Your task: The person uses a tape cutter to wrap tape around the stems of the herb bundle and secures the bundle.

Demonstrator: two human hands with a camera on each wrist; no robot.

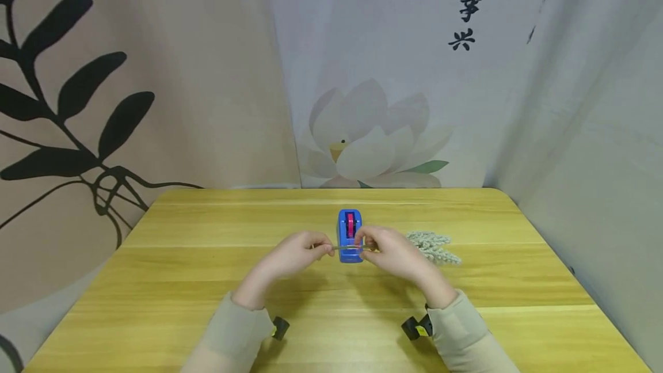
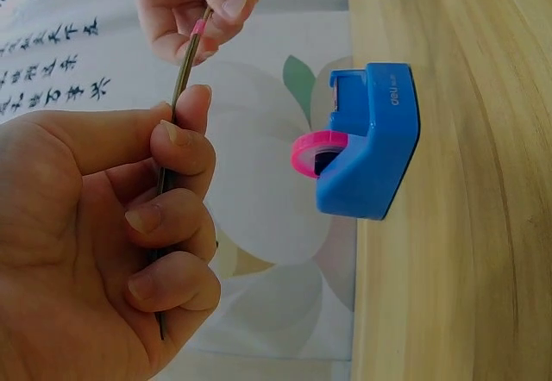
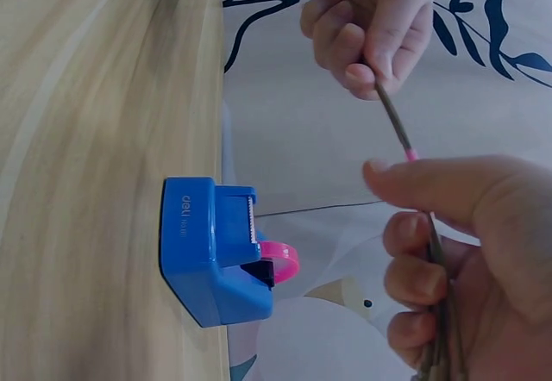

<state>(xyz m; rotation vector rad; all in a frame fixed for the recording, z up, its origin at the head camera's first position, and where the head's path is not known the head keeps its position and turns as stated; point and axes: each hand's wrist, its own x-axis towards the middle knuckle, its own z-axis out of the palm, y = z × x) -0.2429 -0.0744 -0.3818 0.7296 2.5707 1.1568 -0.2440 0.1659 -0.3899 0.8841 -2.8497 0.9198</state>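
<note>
Both hands hold a thin bundle of dried flower stems (image 2: 184, 75) level between them, above the table. My left hand (image 1: 305, 251) curls its fingers round the bare lower ends. Closer to the heads, my right hand (image 1: 389, 250) grips the same stems. A narrow pink band (image 2: 198, 27) wraps the stems between the hands. Pale, fluffy flower heads (image 1: 435, 247) stick out past the right hand. Just behind the stems stands a blue tape dispenser (image 2: 379, 140) with a pink tape roll (image 3: 280, 262); in the head view the stems and right fingers hide part of it.
The wooden table (image 1: 207, 281) reaches back to a hanging cloth (image 1: 223, 73) printed with leaves, a lotus and characters. Another pale cloth (image 1: 595, 160) hangs along the right side. Small black devices (image 1: 410, 328) sit at both wrists.
</note>
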